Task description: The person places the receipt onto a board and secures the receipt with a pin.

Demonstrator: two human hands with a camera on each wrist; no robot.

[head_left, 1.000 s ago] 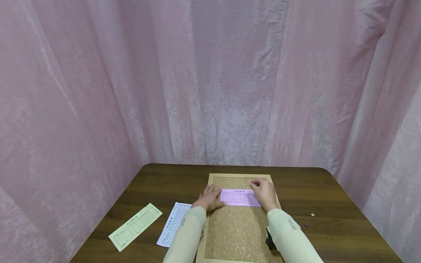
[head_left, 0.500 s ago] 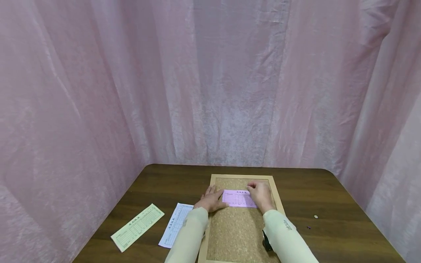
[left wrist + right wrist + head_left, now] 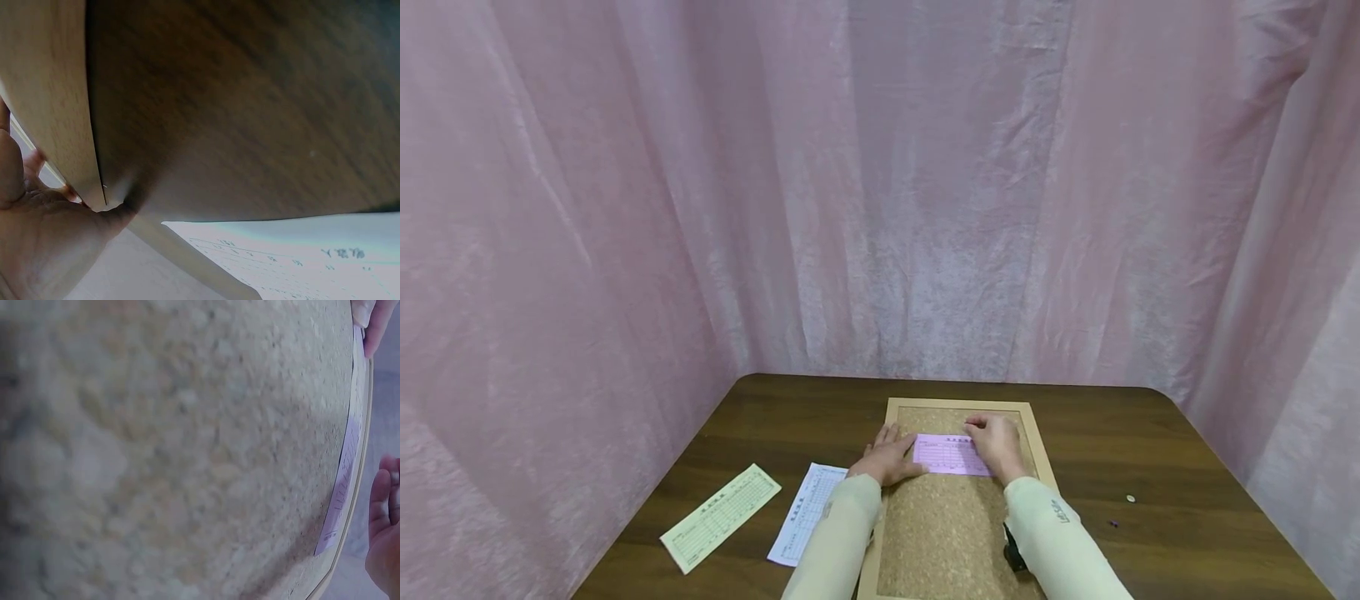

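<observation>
A pink printed slip (image 3: pixel 942 453) lies across the upper part of a framed cork board (image 3: pixel 951 533). My left hand (image 3: pixel 887 458) rests over the board's left frame, fingers spread, thumb on the slip's left end. At the slip's upper right, my right hand (image 3: pixel 997 443) pinches something tiny, apparently a pin, almost wholly hidden by thumb and forefinger. The right wrist view shows that hand (image 3: pixel 384 528) with curled fingers above the slip's right end (image 3: pixel 340 494); the pinch itself is out of sight there. The left wrist view has the left hand (image 3: pixel 53 234) along the frame (image 3: pixel 53 94).
Left of the board, a pale blue slip (image 3: pixel 805 517) lies partly under the left sleeve, with a pale green slip (image 3: pixel 721 517) farther left. A small whitish round piece (image 3: pixel 1131 498) and a tiny purple piece (image 3: pixel 1113 523) lie on the brown table (image 3: pixel 1180 467) at right.
My right hand has shifted slightly left and down to the slip's upper edge, then stayed there. The left hand keeps its place. The whole head view has drifted a little.
</observation>
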